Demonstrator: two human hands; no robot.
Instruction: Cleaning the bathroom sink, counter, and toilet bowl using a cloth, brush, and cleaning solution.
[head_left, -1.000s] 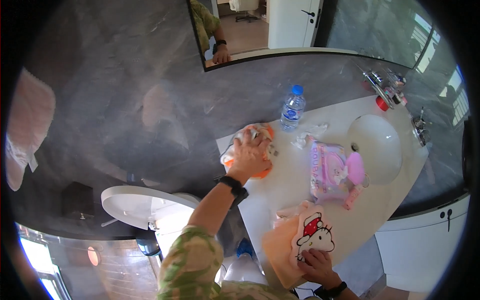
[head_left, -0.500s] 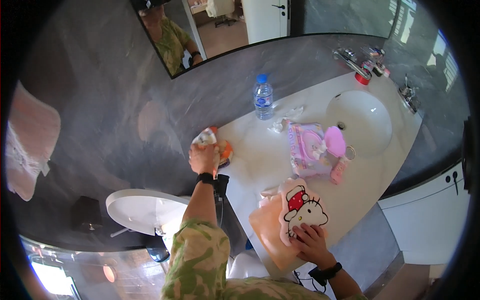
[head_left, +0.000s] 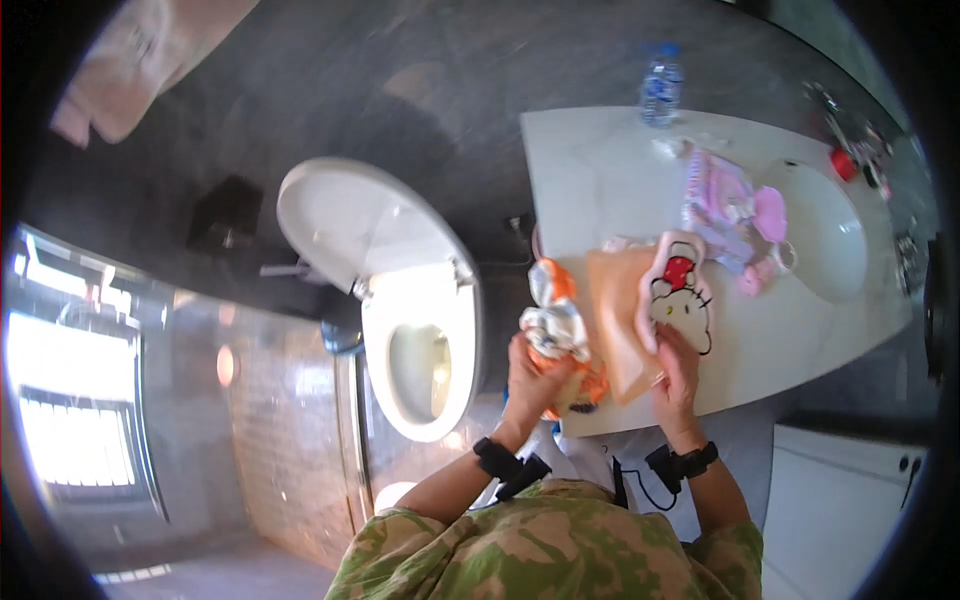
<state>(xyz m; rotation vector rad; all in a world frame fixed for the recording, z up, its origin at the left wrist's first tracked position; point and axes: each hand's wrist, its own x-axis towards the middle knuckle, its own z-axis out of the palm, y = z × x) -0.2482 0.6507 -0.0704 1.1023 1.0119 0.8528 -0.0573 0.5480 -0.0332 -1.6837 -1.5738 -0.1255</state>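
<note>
A crumpled orange-and-white plastic wrapper [head_left: 556, 332] is in the grip of my left hand [head_left: 532, 386], at the left edge of the white counter [head_left: 590, 170]. My right hand [head_left: 678, 374] has its fingers closed at the lower edge of a pink-rimmed pad with a white cat figure [head_left: 690, 300]. This pad lies over a peach-coloured flat sheet or bag [head_left: 615, 320], whose far edge is partly covered. The right fingertips are slightly blurred, and whether they also pinch the peach sheet I cannot tell.
Beyond the pad lies a pink wipes pack [head_left: 715, 195] with its lid up, near a small pink ringed item [head_left: 760, 275]. A water bottle [head_left: 661, 90] stands at the back. The round sink [head_left: 825, 235] is at right. An open toilet [head_left: 420, 350] is at left.
My left hand has brought the orange-and-white wrapper from the counter's far left corner nearer to me, beside the peach sheet. My right hand has shifted to the pad's lower edge. The view has swung left.
</note>
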